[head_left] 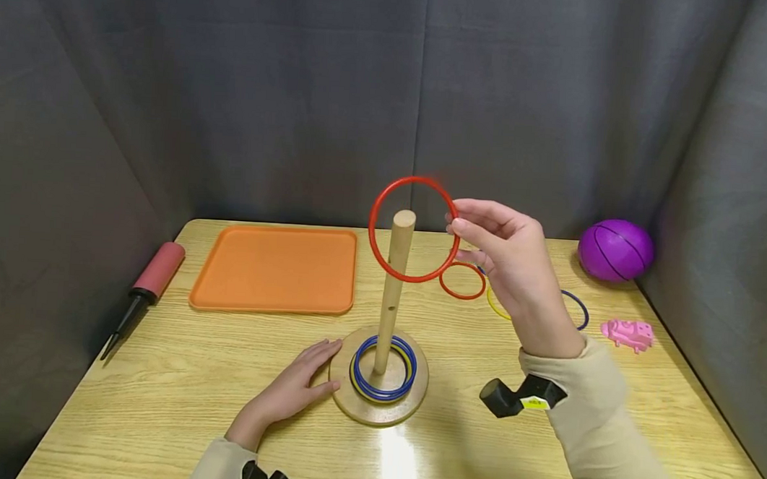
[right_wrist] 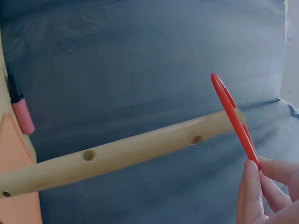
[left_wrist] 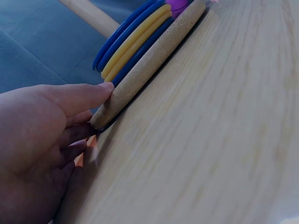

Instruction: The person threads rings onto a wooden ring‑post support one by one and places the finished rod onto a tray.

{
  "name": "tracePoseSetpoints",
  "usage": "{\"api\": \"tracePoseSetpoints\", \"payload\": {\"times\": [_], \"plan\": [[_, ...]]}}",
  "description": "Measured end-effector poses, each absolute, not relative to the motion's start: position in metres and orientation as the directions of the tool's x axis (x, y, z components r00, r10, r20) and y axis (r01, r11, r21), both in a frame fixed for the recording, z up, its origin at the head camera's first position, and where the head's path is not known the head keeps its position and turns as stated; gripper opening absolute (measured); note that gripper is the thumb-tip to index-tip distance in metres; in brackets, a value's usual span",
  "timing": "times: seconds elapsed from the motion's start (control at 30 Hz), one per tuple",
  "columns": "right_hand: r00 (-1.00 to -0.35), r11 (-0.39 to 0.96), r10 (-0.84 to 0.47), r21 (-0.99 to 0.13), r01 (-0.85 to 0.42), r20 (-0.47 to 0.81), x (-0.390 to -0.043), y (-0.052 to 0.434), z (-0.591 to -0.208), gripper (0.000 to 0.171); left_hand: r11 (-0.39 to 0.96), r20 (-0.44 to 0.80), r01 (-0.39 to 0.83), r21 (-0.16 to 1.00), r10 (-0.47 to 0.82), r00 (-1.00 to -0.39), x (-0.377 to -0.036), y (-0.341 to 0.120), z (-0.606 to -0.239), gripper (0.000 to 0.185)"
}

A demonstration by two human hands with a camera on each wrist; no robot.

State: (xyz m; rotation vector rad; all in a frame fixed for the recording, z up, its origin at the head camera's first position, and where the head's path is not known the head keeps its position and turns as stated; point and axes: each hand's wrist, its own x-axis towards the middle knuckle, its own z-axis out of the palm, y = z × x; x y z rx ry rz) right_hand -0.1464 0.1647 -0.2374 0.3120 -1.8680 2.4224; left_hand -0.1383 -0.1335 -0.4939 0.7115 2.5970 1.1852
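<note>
The right hand (head_left: 509, 253) pinches a thin red ring (head_left: 372, 228) by its right edge, between thumb and fingers. That ring is tilted at the top of a wooden post (head_left: 392, 290), whose tip shows through its opening; whether it encircles the tip I cannot tell. Around the foot of the post lie several blue and yellow rings (head_left: 382, 395), stacked on a round wooden base (head_left: 377, 413). The left hand (head_left: 294, 387) touches the base's left edge with fingers extended. In the left wrist view its thumb (left_wrist: 88, 98) lies against the rim, the other fingers beyond it.
An orange tray (head_left: 274, 270) lies back left, beside a red and black hand pump (head_left: 150, 281). Behind the right hand are another red ring (head_left: 461, 297), a yellow ring (head_left: 497, 307) and a blue ring (head_left: 582, 308). A purple ball (head_left: 616, 250) and pink toy (head_left: 629, 334) sit at right.
</note>
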Motion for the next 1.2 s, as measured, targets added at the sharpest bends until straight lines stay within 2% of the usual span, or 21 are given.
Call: {"api": "tracePoseSetpoints", "payload": {"times": [0.23, 0.47, 0.8, 1.2], "plan": [[-0.992, -0.170, -0.070, -0.981, -0.090, 0.103, -0.152, 0.158, -0.259, 0.024, 0.560, 0.012, 0.339, 0.756, 0.506, -0.863, -0.137, -0.133, -0.493, 0.071], [-0.997, -0.055, -0.074, -0.998, -0.002, 0.006, -0.153, 0.156, -0.293, 0.016, 0.564, 0.017, 0.345, 0.750, 0.505, -0.863, -0.137, -0.133, -0.494, 0.071], [-0.986, 0.070, -0.138, -0.994, 0.086, -0.095, -0.151, 0.154, -0.357, 0.033, 0.563, 0.014, 0.342, 0.752, 0.505, -0.863, -0.138, -0.133, -0.494, 0.071], [-0.971, 0.157, -0.191, -0.981, 0.112, -0.141, -0.150, 0.157, -0.410, 0.029, 0.565, 0.010, 0.337, 0.753, 0.502, -0.865, -0.137, -0.133, -0.492, 0.071]]}}
